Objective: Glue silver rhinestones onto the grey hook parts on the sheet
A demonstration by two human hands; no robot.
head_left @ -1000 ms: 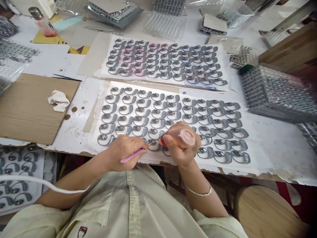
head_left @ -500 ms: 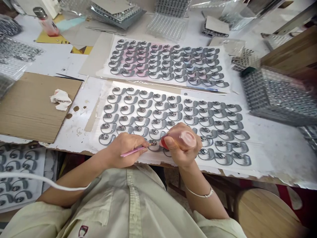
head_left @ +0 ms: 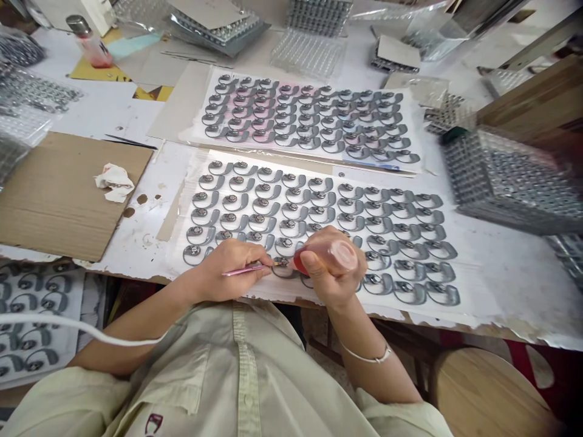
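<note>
Pinched in my left hand [head_left: 234,270] is a thin pink brush [head_left: 241,270], its tip at a small grey metal hook-shaped piece [head_left: 283,267] in the front row. My right hand [head_left: 341,273] is wrapped round a soft clear bottle [head_left: 334,255] holding red liquid. The bottle is tilted, its nozzle pointing left at the same metal piece; whether it touches cannot be made out. Rows of like grey pieces with round studded ends lie on a white sheet [head_left: 469,273] beneath both hands. My right hand hides some of them.
Behind lies a second sheet [head_left: 421,152] of similar pieces. Brown cardboard [head_left: 59,200] with a crumpled tissue [head_left: 115,182] is at left. Another bottle [head_left: 91,45] stands back left. Stacked clear trays [head_left: 510,176] sit at right; a round stool [head_left: 487,388] is below the table edge.
Both hands stay at the same metal piece. The brush has shifted very slightly in my left hand, its handle end a little higher. The view has moved slightly.
</note>
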